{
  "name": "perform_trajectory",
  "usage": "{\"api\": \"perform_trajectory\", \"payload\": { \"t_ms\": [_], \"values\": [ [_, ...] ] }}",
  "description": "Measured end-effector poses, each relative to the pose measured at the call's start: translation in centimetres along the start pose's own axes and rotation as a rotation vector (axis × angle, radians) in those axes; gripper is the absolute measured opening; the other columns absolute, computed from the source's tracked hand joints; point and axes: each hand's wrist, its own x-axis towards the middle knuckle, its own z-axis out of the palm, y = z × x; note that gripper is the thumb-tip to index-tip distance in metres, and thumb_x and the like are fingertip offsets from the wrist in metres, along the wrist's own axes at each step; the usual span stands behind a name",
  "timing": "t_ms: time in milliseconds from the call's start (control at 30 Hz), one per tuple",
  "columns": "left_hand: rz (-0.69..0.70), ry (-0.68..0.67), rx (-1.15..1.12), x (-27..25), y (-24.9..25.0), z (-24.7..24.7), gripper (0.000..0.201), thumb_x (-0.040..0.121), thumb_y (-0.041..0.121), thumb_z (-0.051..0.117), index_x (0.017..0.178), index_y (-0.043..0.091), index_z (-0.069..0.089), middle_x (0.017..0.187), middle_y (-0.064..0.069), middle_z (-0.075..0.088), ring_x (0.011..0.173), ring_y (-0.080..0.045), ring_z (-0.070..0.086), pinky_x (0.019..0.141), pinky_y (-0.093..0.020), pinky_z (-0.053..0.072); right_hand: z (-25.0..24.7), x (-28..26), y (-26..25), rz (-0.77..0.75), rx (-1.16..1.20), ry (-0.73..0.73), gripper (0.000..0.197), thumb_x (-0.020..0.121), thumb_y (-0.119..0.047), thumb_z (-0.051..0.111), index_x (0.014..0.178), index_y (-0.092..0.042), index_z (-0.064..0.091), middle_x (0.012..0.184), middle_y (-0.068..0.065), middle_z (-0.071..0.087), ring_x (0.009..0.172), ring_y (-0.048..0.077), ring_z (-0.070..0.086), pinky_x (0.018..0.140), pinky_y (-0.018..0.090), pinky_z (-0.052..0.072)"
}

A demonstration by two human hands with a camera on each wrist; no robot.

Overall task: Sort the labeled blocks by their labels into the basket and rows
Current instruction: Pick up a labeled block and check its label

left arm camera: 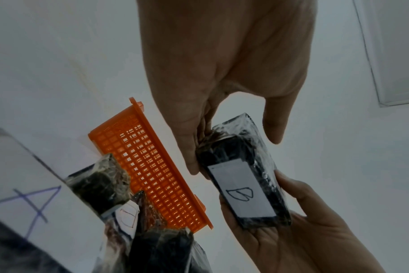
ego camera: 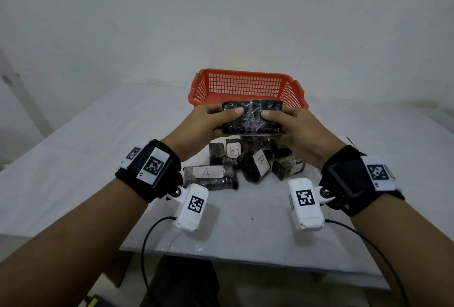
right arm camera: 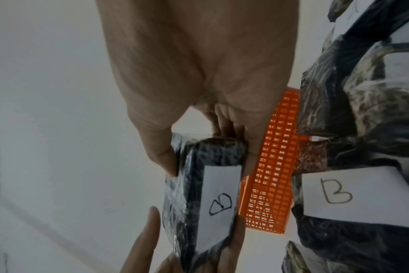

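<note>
From my remote seat the light looks dim, flat and cool, with soft shadows. Both wrist views are smeared and hazy, their edges bowed. Faint glare streaks the black plastic-wrapped rectangular block (ego camera: 252, 118); the white cloth-covered table (ego camera: 73, 159) looks grey.

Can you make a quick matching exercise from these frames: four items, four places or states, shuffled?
Items:
1. held block
2. basket
3. block labelled A
4. left wrist camera

Places or states:
a. lying flat on the table, nearest the left wrist
b. orange, at the far side of the table behind the pile
c. lifted above the pile, gripped by the left hand and the right hand, label facing down
d. white, with a black cable trailing from it

Pairs: 1-c, 2-b, 3-a, 4-d
</note>
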Motion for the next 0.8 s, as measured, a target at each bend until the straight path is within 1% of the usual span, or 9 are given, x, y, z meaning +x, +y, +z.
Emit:
{"api": "perform_trajectory", "payload": {
  "t_ms": [67, 200, 267, 333, 433, 567, 633, 733, 800],
  "values": [
    [0.013, 0.002, 0.010, 0.08, -0.05, 0.00, 0.028, 0.100, 0.013, 0.064, 0.123, -0.002, 0.068, 0.127, -0.020, 0.071, 0.114, -0.027, 0.072, 0.099, -0.037, 0.057, 0.01, 0.04, 0.00, -0.014, -0.008, 0.008, 0.018, 0.095, -0.009, 0.067, 0.112, -0.003, 0.069, 0.108, 0.011, 0.075, 0.098, 0.022, 0.074, 0.081, 0.030, 0.062],
    [0.044, 0.056, 0.044, 0.31, 0.08, -0.25, 0.029, 0.097, 0.011, 0.068, 0.123, -0.001, 0.068, 0.125, -0.020, 0.072, 0.115, -0.031, 0.071, 0.104, -0.044, 0.055, -0.01, 0.26, 0.35, -0.009, -0.074, -0.005, 0.037, 0.088, -0.008, 0.076, 0.123, -0.001, 0.065, 0.122, 0.015, 0.074, 0.113, 0.028, 0.072, 0.100, 0.039, 0.057],
    [0.048, 0.047, 0.033, 0.27, 0.21, -0.31, 0.028, 0.098, 0.010, 0.067, 0.124, -0.001, 0.067, 0.127, -0.020, 0.071, 0.116, -0.031, 0.071, 0.102, -0.041, 0.056, -0.21, 0.43, 0.60, -0.006, -0.107, 0.002, 0.043, 0.084, -0.009, 0.081, 0.123, -0.003, 0.065, 0.122, 0.012, 0.074, 0.115, 0.027, 0.072, 0.105, 0.043, 0.054],
    [0.043, 0.003, 0.032, 0.08, 0.30, -0.22, 0.029, 0.098, 0.009, 0.065, 0.126, 0.001, 0.066, 0.127, -0.018, 0.071, 0.117, -0.029, 0.070, 0.097, -0.035, 0.057, -0.39, 0.50, 0.72, -0.012, -0.124, -0.003, 0.045, 0.083, -0.008, 0.082, 0.124, -0.004, 0.065, 0.122, 0.012, 0.074, 0.115, 0.027, 0.072, 0.107, 0.046, 0.053],
    [0.038, 0.009, 0.131, 0.06, 0.22, -0.39, 0.029, 0.095, 0.011, 0.070, 0.124, 0.004, 0.070, 0.123, -0.018, 0.073, 0.114, -0.033, 0.071, 0.101, -0.043, 0.057, -0.45, 0.41, 0.74, -0.029, -0.130, -0.044, 0.050, 0.081, -0.011, 0.082, 0.127, -0.003, 0.065, 0.123, 0.013, 0.073, 0.116, 0.029, 0.071, 0.108, 0.048, 0.051],
    [0.041, -0.017, 0.147, -0.11, 0.23, -0.42, 0.036, 0.093, 0.018, 0.076, 0.127, 0.011, 0.070, 0.124, -0.014, 0.074, 0.115, -0.032, 0.071, 0.101, -0.044, 0.055, -0.40, 0.07, 0.67, -0.059, -0.110, -0.021, 0.052, 0.078, -0.021, 0.084, 0.125, -0.009, 0.067, 0.122, 0.009, 0.075, 0.115, 0.028, 0.071, 0.109, 0.051, 0.050],
    [0.045, -0.042, 0.164, -0.30, 0.36, -0.33, 0.039, 0.092, 0.017, 0.076, 0.130, 0.010, 0.068, 0.124, -0.012, 0.074, 0.116, -0.030, 0.071, 0.101, -0.039, 0.056, -0.40, -0.04, 0.66, -0.073, -0.110, -0.005, 0.054, 0.075, -0.024, 0.085, 0.124, -0.009, 0.067, 0.121, 0.009, 0.075, 0.115, 0.027, 0.072, 0.108, 0.052, 0.050],
    [0.068, 0.017, 0.253, -0.33, 0.39, -0.23, 0.037, 0.089, 0.007, 0.077, 0.126, 0.010, 0.069, 0.116, -0.005, 0.077, 0.106, -0.019, 0.075, 0.089, -0.025, 0.057, -0.32, -0.16, 0.68, -0.059, -0.088, -0.027, 0.060, 0.074, -0.019, 0.084, 0.129, -0.004, 0.064, 0.125, 0.013, 0.073, 0.116, 0.029, 0.071, 0.107, 0.048, 0.052],
    [0.081, 0.038, 0.265, -0.41, 0.34, -0.10, 0.042, 0.086, 0.002, 0.079, 0.125, 0.010, 0.069, 0.115, -0.002, 0.078, 0.104, -0.014, 0.075, 0.086, -0.022, 0.058, -0.23, -0.35, 0.55, -0.018, -0.049, -0.059, 0.059, 0.078, -0.018, 0.080, 0.132, -0.003, 0.062, 0.128, 0.014, 0.071, 0.117, 0.029, 0.070, 0.103, 0.043, 0.056]
  ]
}}
